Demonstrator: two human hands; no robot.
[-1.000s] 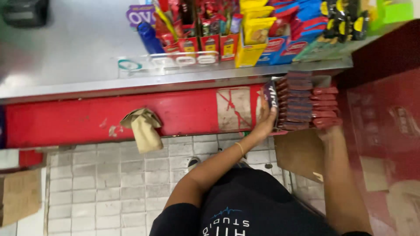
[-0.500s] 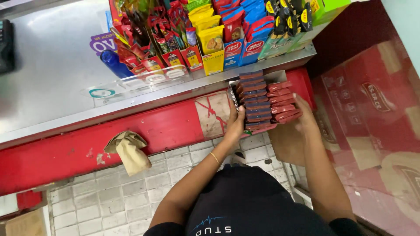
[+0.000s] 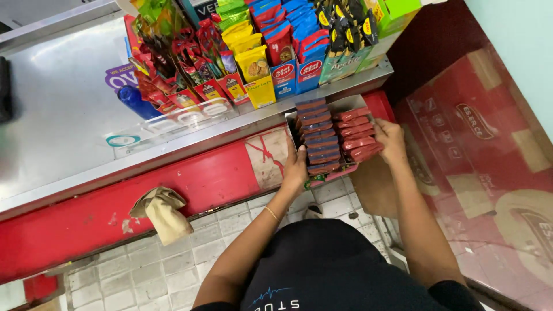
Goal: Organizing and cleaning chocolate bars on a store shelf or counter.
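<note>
On your far left the steel counter [image 3: 63,126] lies bare and shiny, with a blue bottle [image 3: 133,101] and a clear plastic rack [image 3: 173,118] at its near edge, and a crumpled brown cloth [image 3: 164,210] hangs off the red front panel [image 3: 144,196] above the pale tiled floor [image 3: 132,276]. Your left hand [image 3: 295,170] presses flat against the left end of the open display box [image 3: 337,171], fingers [image 3: 299,155] stretched up along its side rather than wrapped round it, so that end could slide off your palm if you loosen the squeeze. The box sits tilted just under the counter lip, packed with two rows of dark red bars [image 3: 337,135]; I judge that tipping it further toward you would let the front bars spill to the floor. Your right hand [image 3: 390,141] curls its fingers over the right row, touching the wrappers, and pushing too hard there could buckle the thin card. Above, crowded snack packets [image 3: 276,52] lean at the edge and a knock might topple them. To your right stands a large red carton [image 3: 478,150] against a pale green wall [image 3: 518,46].
</note>
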